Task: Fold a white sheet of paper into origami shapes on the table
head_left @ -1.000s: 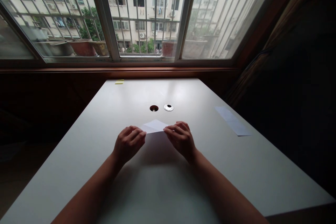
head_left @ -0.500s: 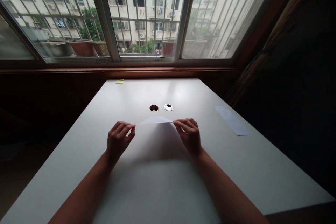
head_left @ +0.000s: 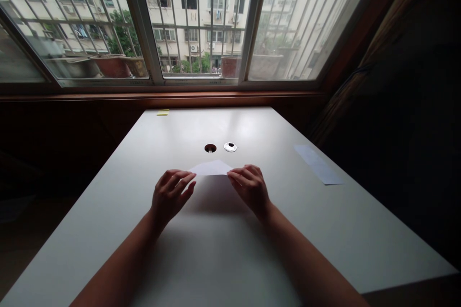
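Observation:
A piece of white paper point(head_left: 212, 168) is between my two hands, over the middle of the table, with a soft shadow in front of it. My right hand point(head_left: 250, 186) pinches its right corner between thumb and fingers. On the other side, the fingertips of my left hand point(head_left: 172, 194) touch the left end of the sheet. The left thumb stands apart below those fingers, so that hand looks open. Part of the paper's left end is hidden behind the fingers.
The white table point(head_left: 216, 259) reaches to a barred window. Beyond the paper are a round hole point(head_left: 210, 148) and a silver ring-shaped cover point(head_left: 230, 147). Another paper strip point(head_left: 319, 165) lies at the right, and yellow sticky notes point(head_left: 163, 112) at the far left corner.
My hands have come closer together, the left one moving right and its thumb parting from the fingers. The paper's near edge has dropped slightly lower in view.

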